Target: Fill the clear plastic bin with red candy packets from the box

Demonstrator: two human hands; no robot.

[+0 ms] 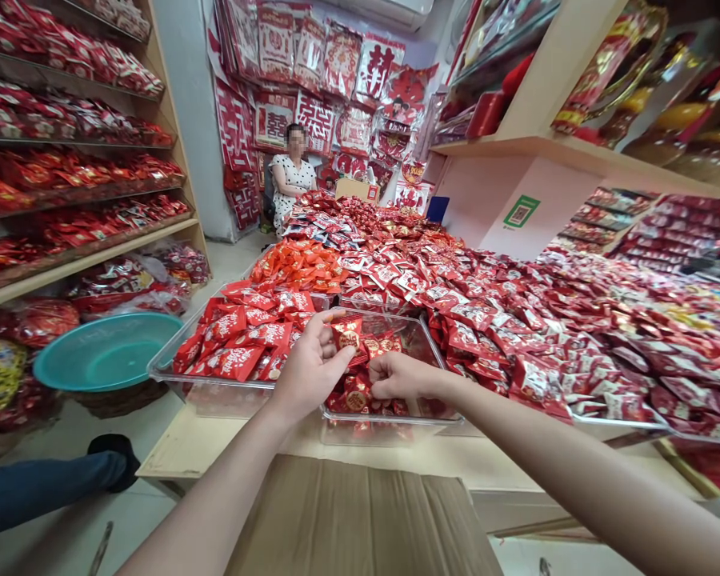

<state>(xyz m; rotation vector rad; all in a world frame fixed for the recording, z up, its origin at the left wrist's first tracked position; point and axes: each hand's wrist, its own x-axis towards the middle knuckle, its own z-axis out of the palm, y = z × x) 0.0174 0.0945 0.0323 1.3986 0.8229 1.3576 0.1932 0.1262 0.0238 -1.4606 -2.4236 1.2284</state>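
Note:
My left hand point(314, 358) reaches over the near clear plastic bin point(435, 340). Its thumb and fingers close on a small red candy packet point(348, 330) with gold print. Inside the same bin, my right hand point(399, 376) is curled with its fingers closed, low among more red and gold candy packets point(357, 396). Whatever its fingertips hold is hidden. Left of my hands, a second clear bin point(162, 370) is heaped with larger red packets point(231, 324) bearing white print.
An open cardboard box point(360, 520) stands directly before me, below the wooden table edge point(180, 448). A teal basin point(108, 352) sits at left beneath stocked shelves point(84, 208). Heaped packets point(516, 336) stretch right. A person point(291, 176) sits at the back; someone's leg point(48, 484) shows lower left.

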